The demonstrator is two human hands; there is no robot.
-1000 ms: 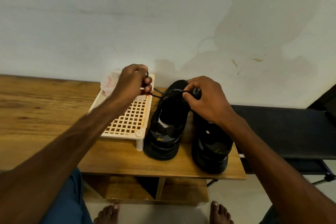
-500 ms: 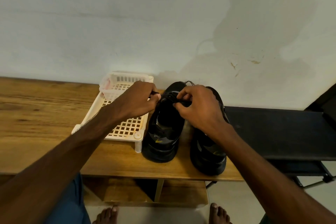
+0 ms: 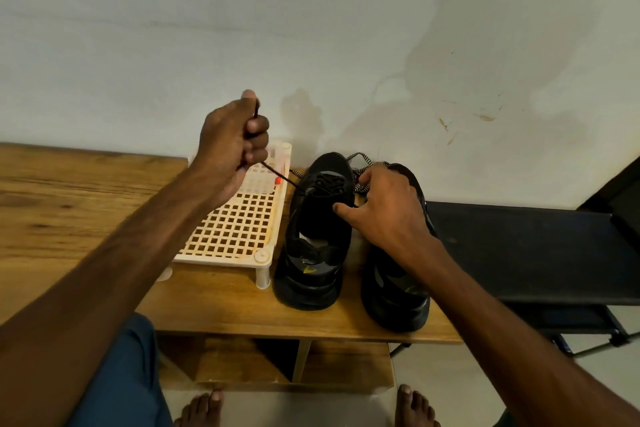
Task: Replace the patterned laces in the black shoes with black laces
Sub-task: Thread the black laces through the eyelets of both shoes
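Two shoes on the counter [image 3: 69,204], and I'm working the one just beside the rack [image 3: 239,229]. This first shoe [image 3: 311,274] already shows black lace [image 3: 287,180] crossed over its front eyelets. My left hand [image 3: 232,149] is up above the rack's far end, grip closed tight around one end of that lace, and the strand runs taut from my fist down to the shoe. My right hand [image 3: 388,215] sits on the side of the shoe away from the rack, thumb [image 3: 341,209] touching its collar edge. The fingers curl out of sight, so I can't tell whether they pinch anything.

The second shoe [image 3: 398,298], one place further from the rack, has the patterned lace [image 3: 363,159] heaped loose at its toe end, against the wall. So I'd call it roughly half done: I'm cinching the new lace on shoe one.

Next, as I judge it, I need even tension on both ends, with the shoe braced so it doesn't slide toward the rack. After that comes drawing the patterned lace out of the second shoe.
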